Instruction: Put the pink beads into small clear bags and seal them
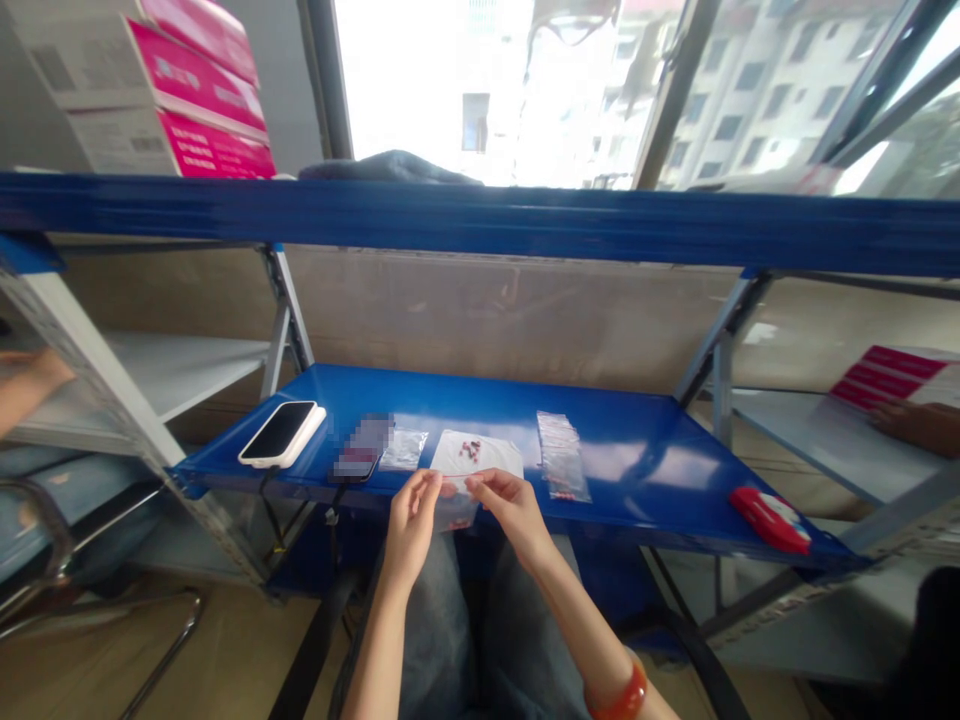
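My left hand (411,515) and my right hand (517,508) meet at the front edge of the blue shelf table. Thumb and fingers of each pinch the top edge of a small clear plastic bag (455,513), which hangs between them; its contents are hard to make out. Just beyond lies a white sheet (491,455) with a cluster of small red and dark pieces (470,451) on it. Left of the sheet rest flat clear bags (403,450). To its right is an overlapping row of small clear bags (562,462), with reddish bits at the near end.
A phone (365,447) and a white-cased device (281,434) with cables lie at the left. A red object (771,518) sits near the right edge. An upper blue beam (480,220) crosses ahead. Other people's hands show at far left (34,385) and far right (919,425).
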`<state>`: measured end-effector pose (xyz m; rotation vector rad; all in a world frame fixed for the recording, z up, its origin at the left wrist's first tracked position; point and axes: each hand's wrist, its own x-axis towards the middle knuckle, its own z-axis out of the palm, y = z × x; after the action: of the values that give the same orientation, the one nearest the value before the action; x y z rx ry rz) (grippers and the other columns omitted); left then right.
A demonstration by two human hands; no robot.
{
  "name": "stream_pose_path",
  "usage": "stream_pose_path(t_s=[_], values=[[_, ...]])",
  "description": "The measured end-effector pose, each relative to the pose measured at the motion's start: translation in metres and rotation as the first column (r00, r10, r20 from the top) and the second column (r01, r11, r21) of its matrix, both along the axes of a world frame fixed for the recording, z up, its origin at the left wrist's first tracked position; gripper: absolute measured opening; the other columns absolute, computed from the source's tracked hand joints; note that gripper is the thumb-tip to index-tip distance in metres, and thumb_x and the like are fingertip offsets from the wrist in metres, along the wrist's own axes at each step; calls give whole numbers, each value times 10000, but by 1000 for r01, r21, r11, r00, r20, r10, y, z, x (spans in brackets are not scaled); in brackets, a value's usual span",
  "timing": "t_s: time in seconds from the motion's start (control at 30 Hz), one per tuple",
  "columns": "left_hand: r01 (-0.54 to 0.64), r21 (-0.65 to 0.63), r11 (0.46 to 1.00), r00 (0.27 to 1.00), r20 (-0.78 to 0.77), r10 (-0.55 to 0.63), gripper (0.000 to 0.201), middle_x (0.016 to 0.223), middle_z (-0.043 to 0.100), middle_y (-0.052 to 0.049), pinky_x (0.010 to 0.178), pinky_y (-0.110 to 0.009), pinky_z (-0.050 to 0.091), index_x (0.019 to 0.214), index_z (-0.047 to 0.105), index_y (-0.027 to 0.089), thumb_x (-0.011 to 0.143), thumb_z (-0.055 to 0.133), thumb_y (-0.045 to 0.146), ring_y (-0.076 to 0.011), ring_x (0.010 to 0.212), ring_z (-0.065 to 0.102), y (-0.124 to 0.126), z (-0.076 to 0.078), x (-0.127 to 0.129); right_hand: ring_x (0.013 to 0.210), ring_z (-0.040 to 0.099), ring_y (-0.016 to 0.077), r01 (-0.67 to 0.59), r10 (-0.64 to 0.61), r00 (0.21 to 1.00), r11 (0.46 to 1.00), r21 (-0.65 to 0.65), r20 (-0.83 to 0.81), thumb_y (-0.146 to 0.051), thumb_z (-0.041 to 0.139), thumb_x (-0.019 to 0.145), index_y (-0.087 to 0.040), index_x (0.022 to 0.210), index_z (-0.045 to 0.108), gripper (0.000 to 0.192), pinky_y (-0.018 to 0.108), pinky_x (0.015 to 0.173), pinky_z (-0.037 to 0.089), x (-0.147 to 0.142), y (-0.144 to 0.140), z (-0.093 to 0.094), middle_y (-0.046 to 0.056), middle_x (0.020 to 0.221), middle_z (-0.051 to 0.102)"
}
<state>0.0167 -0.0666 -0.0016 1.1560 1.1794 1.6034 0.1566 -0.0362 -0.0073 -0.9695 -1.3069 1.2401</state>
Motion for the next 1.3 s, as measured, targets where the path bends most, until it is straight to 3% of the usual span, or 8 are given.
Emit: stream_pose_path(t_s=[0.17, 0.33, 0.57, 0.77, 1.0, 1.17, 1.3], values=[[-12, 46, 999, 997, -80, 16, 287, 733, 679, -38, 740, -260, 447, 707, 614, 171, 818, 545, 427, -186, 742, 630, -1, 0, 1, 629, 558, 139, -28, 28, 999, 1000, 14, -27, -431, 682, 694, -170, 729, 655, 265, 270, 637, 434, -4, -1, -6, 11, 663, 638], [21, 29, 999, 998, -63, -19, 213, 773, 682, -32, 725, -262, 475, 812, 607, 177, 766, 627, 384, -198, 782, 645, 1, -4, 3, 669, 578, 155, -75, 76, 995, 997, 20, -59, -422, 663, 713, -174, 754, 663, 252, 269, 607, 463, -10, -5, -2, 26, 714, 655], [26, 25, 999, 996, -81, -23, 194, 772, 700, -48, 719, -276, 491, 776, 642, 170, 743, 652, 361, -214, 779, 651, -1, -2, 3, 659, 563, 154, -34, 34, 995, 999, -4, -93, -418, 679, 687, -191, 714, 631, 234, 266, 551, 501, -15, -11, 6, 22, 706, 632], [23, 39, 999, 996, -86, -19, 193, 753, 700, -44, 702, -259, 476, 752, 654, 165, 745, 650, 358, -209, 757, 652, 1, -5, 8, 650, 587, 177, -38, 32, 993, 998, -44, -116, -478, 671, 681, -186, 766, 602, 312, 285, 487, 517, -13, -13, -1, 34, 719, 632], [111, -3, 994, 993, -38, -111, 232, 770, 700, -37, 715, -245, 462, 751, 680, 159, 768, 622, 383, -203, 777, 635, -1, -7, 14, 702, 612, 177, 49, -44, 995, 997, 53, -85, -426, 670, 719, -171, 795, 650, 267, 287, 628, 503, -7, -18, -10, 49, 752, 660], [120, 4, 993, 992, -47, -119, 238, 766, 711, -43, 693, -246, 464, 753, 712, 165, 743, 646, 393, -209, 752, 634, -2, -7, 19, 688, 615, 182, 87, -84, 992, 996, 32, -90, -425, 702, 678, -181, 757, 654, 261, 289, 616, 489, -3, -18, -12, 38, 736, 659], [103, 14, 995, 992, -81, -102, 227, 744, 712, -41, 677, -246, 468, 744, 718, 178, 760, 628, 385, -207, 730, 637, -3, -6, 28, 726, 596, 181, 187, -190, 981, 976, 111, 22, -419, 691, 693, -175, 713, 697, 246, 279, 634, 460, 6, -17, -14, 49, 756, 650]])
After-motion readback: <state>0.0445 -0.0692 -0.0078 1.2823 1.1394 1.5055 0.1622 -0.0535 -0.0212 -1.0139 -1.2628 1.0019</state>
